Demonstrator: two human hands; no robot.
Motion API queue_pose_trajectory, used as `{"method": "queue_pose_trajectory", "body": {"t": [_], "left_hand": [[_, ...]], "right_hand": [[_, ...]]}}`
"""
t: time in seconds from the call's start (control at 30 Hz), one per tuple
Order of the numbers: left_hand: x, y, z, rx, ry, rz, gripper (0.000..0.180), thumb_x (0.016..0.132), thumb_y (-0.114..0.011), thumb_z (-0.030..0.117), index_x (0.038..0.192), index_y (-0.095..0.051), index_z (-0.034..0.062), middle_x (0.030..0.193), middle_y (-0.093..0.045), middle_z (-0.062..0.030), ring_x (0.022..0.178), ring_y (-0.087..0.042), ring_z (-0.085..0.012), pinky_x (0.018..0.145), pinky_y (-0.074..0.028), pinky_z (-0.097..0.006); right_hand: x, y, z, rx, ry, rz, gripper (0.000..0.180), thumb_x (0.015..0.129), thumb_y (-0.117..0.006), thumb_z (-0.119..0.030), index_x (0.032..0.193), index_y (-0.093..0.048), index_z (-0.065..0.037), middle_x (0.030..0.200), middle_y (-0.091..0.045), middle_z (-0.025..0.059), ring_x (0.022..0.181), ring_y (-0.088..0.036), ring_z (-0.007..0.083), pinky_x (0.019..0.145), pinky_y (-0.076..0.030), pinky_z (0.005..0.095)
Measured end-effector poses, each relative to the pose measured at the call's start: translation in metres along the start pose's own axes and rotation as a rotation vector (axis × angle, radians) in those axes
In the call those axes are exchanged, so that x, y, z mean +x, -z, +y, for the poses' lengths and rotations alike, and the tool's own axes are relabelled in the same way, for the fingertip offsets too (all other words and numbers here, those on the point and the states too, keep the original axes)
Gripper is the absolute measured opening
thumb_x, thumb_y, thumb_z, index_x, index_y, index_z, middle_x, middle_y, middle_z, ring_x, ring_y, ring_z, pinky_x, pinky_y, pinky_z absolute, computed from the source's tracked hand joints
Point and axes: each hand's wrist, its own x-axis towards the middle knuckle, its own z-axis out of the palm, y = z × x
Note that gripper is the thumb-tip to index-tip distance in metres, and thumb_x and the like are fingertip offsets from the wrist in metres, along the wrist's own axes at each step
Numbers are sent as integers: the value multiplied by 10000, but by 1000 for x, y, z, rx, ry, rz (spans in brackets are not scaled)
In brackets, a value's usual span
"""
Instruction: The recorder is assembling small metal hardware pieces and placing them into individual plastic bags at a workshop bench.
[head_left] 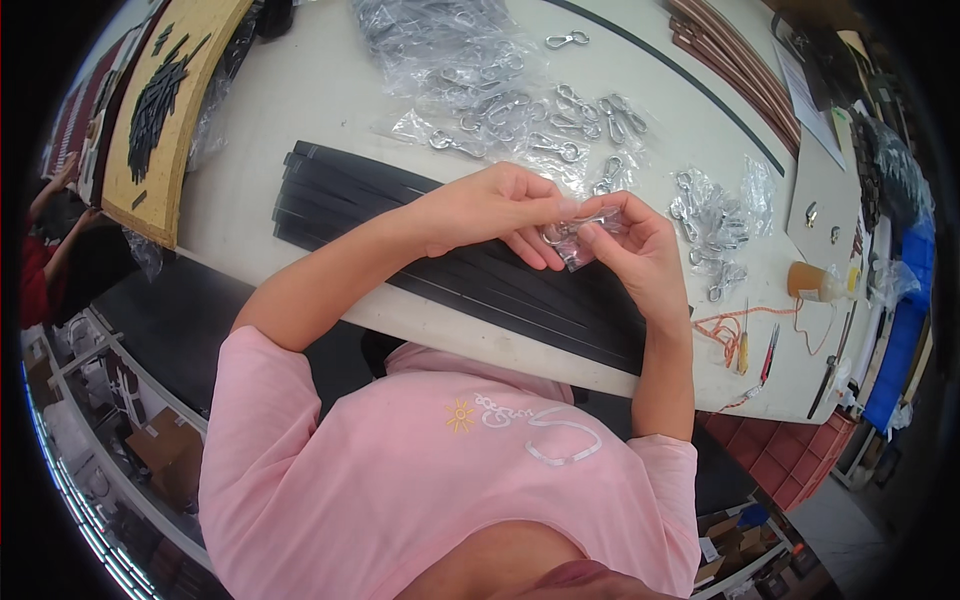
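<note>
Between my two hands is a small clear plastic bag (pixel 574 252) with a metal snap hook inside. My left hand (pixel 505 215) pinches it from the left, thumb against the bag, other fingers curled beneath. On the other side my right hand (pixel 645 245) grips it between thumb and fingers. Under my wrists lies a wide bundle of flat black straps (pixel 345 190), along the table's near edge. Just beyond my hands, bagged snap hooks (pixel 510 110) are heaped and scattered. To the right of my right hand sits a second cluster of bagged hooks (pixel 712 225).
A wooden tray (pixel 185 125) of short black strips stands at the left, with another person's arms (pixel 60 200) beyond. Brown straps (pixel 740 55) lie far right. Orange cord (pixel 720 330), a yellow-handled tool (pixel 743 352), a red-handled tool (pixel 769 355) and an amber jar (pixel 808 281) are at right.
</note>
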Motion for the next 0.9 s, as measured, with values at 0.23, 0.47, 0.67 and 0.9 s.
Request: {"method": "queue_pose_trajectory", "body": {"t": [0.23, 0.47, 0.67, 0.9], "left_hand": [[-2, 2, -2, 11, -9, 33, 311, 977, -655, 253, 1089, -648, -37, 1003, -720, -170, 863, -734, -201, 772, -609, -281], [3, 2, -7, 56, -76, 62, 244, 942, -701, 178, 1059, -664, -32, 905, -732, -143, 831, -727, -175, 767, -604, -273], [5, 2, -18, 142, -183, 102, 238, 944, -692, 134, 1110, -668, -34, 906, -722, -119, 840, -707, -149, 779, -594, -264], [8, -5, -14, 150, -165, 36, 271, 953, -679, 128, 1159, -660, -47, 992, -713, -116, 899, -694, -147, 809, -585, -265]], "right_hand": [[4, -6, 1, 1, -41, -12, 191, 935, -671, -26, 1111, -624, 29, 987, -670, 60, 818, -641, 91, 726, -539, 237], [6, -4, 4, -18, -9, -44, 188, 946, -676, -64, 1108, -622, 17, 989, -677, 57, 817, -644, 71, 680, -524, 217], [4, -2, 4, -38, 37, 7, 201, 947, -670, -56, 1129, -617, 14, 984, -681, 56, 818, -646, 68, 672, -522, 210], [-3, -1, -1, -22, 27, -14, 184, 956, -651, -65, 1119, -613, 14, 982, -689, 60, 827, -664, 84, 712, -540, 219]]}}
